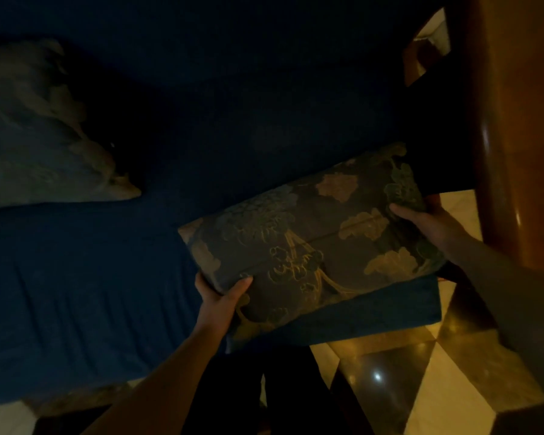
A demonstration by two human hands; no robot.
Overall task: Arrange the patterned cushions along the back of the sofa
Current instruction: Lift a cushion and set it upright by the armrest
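Dim room, blue sofa [76,277]: patterned cushion [311,243] held over seat's near right end, left hand [220,296] and right hand [421,221] fingers clamped on opposite corners; second cushion [38,136] far left against backrest; risk, loose corner grips letting it sag floorward.

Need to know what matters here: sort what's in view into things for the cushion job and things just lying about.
For the job:
floral cushion, held by left hand and right hand
pale cushion against the backrest
blue sofa

Just lying about:
wooden post
glossy floor
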